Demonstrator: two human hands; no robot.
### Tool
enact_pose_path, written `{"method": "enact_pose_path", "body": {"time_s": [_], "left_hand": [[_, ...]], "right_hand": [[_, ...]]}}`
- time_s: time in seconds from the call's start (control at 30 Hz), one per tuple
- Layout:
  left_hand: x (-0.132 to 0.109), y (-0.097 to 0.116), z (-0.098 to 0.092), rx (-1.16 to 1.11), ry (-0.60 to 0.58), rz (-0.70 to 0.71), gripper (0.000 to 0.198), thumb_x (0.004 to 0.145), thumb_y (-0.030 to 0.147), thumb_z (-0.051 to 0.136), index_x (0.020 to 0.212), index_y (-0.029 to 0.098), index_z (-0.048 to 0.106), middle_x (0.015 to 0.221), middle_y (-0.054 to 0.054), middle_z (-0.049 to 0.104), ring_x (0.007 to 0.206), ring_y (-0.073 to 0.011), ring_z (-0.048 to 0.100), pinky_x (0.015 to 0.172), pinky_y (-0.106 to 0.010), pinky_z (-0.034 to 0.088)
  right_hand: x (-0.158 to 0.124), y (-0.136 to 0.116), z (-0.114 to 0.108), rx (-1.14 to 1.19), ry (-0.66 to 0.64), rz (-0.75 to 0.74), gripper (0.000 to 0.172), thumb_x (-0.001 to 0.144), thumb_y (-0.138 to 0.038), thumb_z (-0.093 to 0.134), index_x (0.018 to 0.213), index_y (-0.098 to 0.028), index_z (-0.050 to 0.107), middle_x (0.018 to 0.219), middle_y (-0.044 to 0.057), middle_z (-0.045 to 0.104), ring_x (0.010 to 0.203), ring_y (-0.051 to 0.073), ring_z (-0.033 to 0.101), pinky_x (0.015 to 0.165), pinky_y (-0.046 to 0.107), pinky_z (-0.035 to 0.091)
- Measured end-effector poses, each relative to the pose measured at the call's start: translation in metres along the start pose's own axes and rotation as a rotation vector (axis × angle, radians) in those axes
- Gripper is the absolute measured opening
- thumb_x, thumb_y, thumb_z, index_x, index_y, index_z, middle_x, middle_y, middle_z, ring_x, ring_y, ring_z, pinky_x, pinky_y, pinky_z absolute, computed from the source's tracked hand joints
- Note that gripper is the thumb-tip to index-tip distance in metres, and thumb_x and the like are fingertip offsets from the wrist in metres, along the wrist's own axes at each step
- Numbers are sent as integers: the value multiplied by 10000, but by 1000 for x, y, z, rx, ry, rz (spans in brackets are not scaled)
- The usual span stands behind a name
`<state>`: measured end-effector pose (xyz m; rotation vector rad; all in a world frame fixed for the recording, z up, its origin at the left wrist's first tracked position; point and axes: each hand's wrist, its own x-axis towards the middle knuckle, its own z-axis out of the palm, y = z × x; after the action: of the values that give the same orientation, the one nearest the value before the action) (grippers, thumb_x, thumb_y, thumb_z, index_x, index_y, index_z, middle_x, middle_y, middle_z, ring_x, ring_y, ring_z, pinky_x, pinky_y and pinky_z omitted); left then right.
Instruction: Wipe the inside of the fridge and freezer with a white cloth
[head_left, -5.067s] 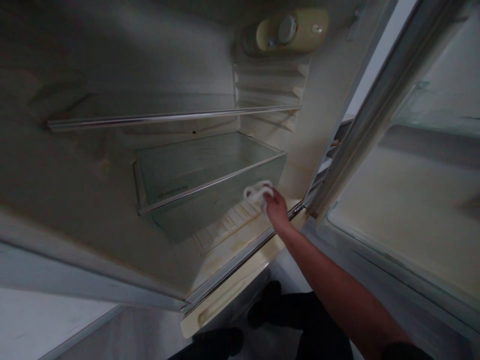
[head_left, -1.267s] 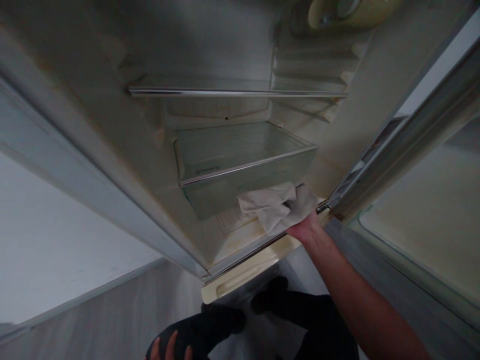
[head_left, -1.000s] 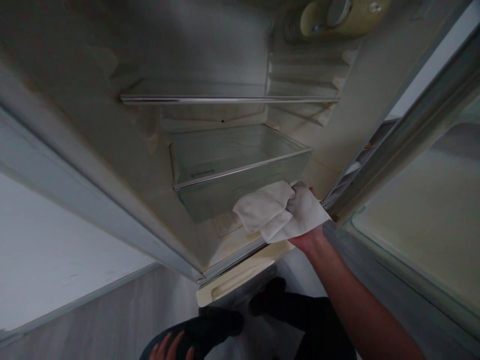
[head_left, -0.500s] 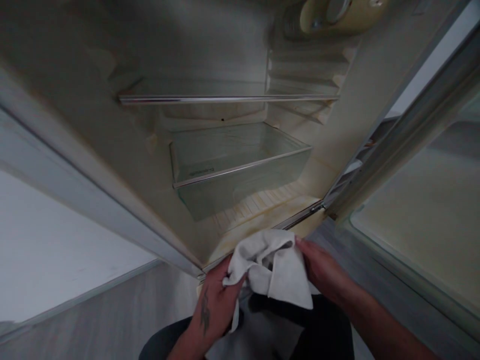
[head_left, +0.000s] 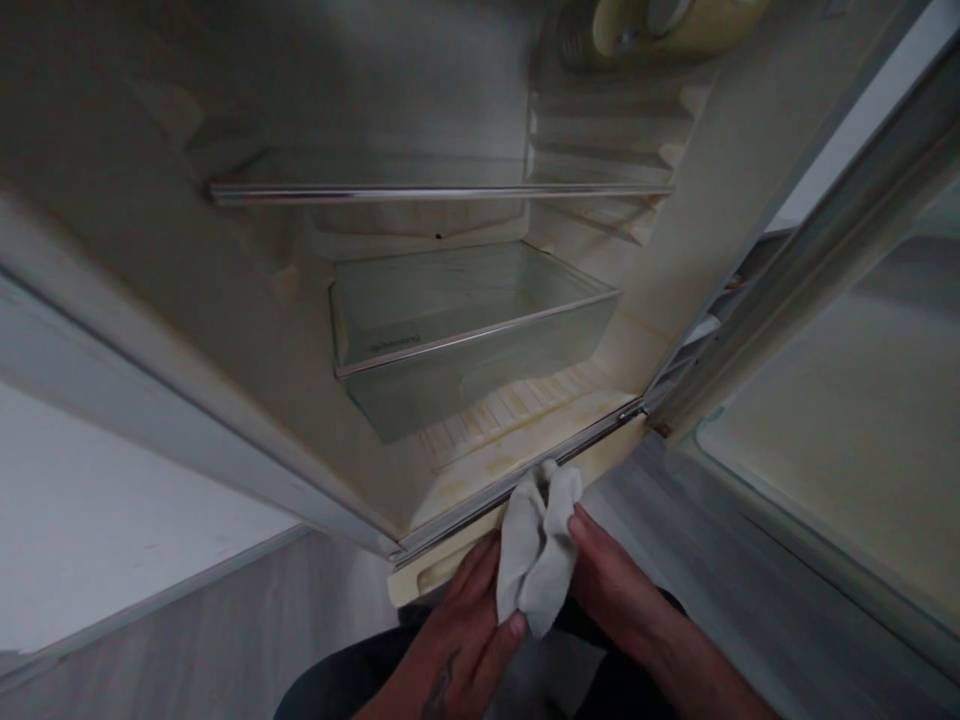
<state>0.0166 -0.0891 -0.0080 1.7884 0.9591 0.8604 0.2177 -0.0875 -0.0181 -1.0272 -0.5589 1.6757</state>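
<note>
A crumpled white cloth (head_left: 537, 550) is bunched between my two hands, just in front of the fridge's lower front edge. My left hand (head_left: 480, 625) grips its left side, thumb at the bottom of the bundle. On the right side, my right hand (head_left: 611, 580) holds it, with most of its fingers hidden behind the fabric. Beyond the cloth stands the open fridge, its floor (head_left: 517, 450) ribbed and stained yellowish. A clear drawer (head_left: 480, 365) sits inside, tilted, above that floor.
A glass shelf with a shiny front strip (head_left: 450, 193) spans the fridge above the drawer. The fridge door (head_left: 840, 420) stands open on the right. At top right is a yellowish lamp housing (head_left: 675, 35). A white panel (head_left: 112, 510) lies left, over grey wood-look flooring (head_left: 247, 620).
The cloth has been gathered into a smaller, narrower bundle, and my hands have come closer together around it. The view has shifted slightly.
</note>
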Motion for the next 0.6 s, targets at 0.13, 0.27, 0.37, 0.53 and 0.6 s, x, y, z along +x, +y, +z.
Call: {"method": "enact_pose_path", "body": {"time_s": [0.13,0.27,0.37,0.53,0.6], "left_hand": [[6,-8,-14,-83,18,-106,480,994,570,484,1205,280,803,1379,-90,741,1358,-331,617,1224,-506,452],[18,-29,-30,-168,43,-441,552,928,684,547,1030,214,819,939,-95,817,1036,-344,741,1029,-513,579],[27,-31,-23,-183,189,-345,658,839,621,726,1366,231,660,1175,-111,792,1132,-305,721,1053,-467,559],[42,-21,-16,-265,186,-389,793,870,622,703,1516,208,502,846,-31,767,752,-197,692,707,-309,546],[44,-21,-23,-364,240,-436,786,851,647,717,1473,198,546,691,28,688,635,-157,622,617,-265,486]], "right_hand": [[12,-35,-3,-16,176,-34,523,625,-340,893,1099,-194,728,938,49,782,835,223,720,780,318,558],[17,-73,-14,-34,210,-39,379,540,-278,811,895,-176,727,812,43,768,675,197,664,682,310,525],[15,-79,-7,-71,95,98,395,541,-306,818,901,-169,726,800,48,763,703,210,683,705,320,543],[25,-72,-1,-197,67,3,554,664,-466,874,1102,-172,702,940,59,778,782,203,704,763,314,563],[34,-72,-10,-298,162,-112,635,671,-419,875,1227,-201,658,1030,52,776,834,210,707,772,320,568]]}}
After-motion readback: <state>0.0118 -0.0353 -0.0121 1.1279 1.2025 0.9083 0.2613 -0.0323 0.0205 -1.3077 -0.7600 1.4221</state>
